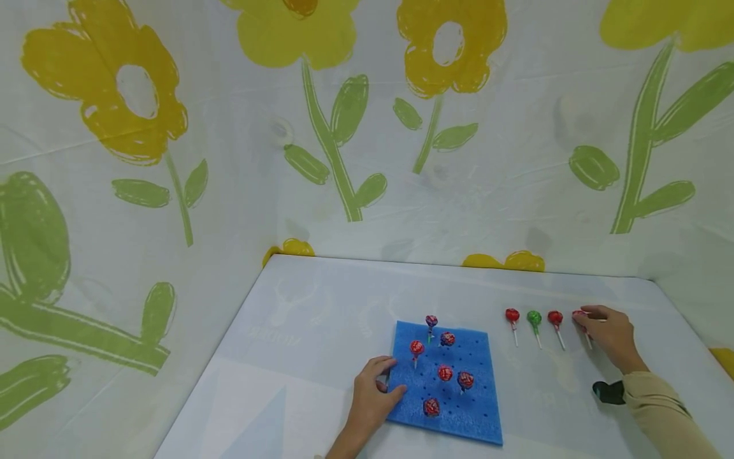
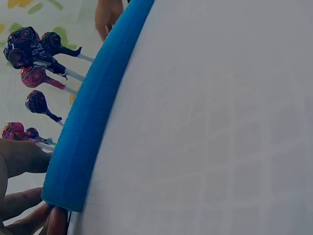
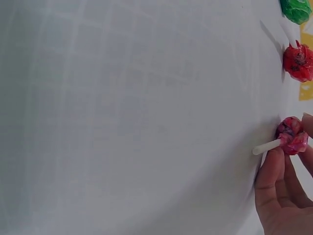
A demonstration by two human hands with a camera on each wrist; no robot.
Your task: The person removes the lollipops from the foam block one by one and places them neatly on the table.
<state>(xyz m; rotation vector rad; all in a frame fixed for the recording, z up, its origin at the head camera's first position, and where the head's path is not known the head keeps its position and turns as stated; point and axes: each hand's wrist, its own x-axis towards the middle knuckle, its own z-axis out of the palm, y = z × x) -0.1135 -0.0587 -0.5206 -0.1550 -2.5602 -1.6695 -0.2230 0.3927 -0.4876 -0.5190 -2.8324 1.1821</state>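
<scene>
On the table a blue foam board [image 1: 436,433] full of small holes carries several wrapped lollipops, among them a red one [image 1: 417,347] and a darker one [image 1: 466,380], sticks down in it. My left hand [image 1: 371,394] holds the board's left edge, its thumb [image 2: 24,157] and fingers around the foam. Off to the right, my right hand [image 1: 611,335] pinches the red-pink wrapped head of a lollipop [image 3: 292,136] between thumb and fingers. That lollipop's white stick points out free, close over the table. It is at the right end of a row of lollipops.
To the left of the right hand lie a red lollipop [image 1: 555,317], a green lollipop [image 1: 534,318] and another red lollipop [image 1: 513,315], sticks toward me. A flower-printed curtain [image 1: 504,191] rises behind the white table [image 1: 321,306] and along its sides.
</scene>
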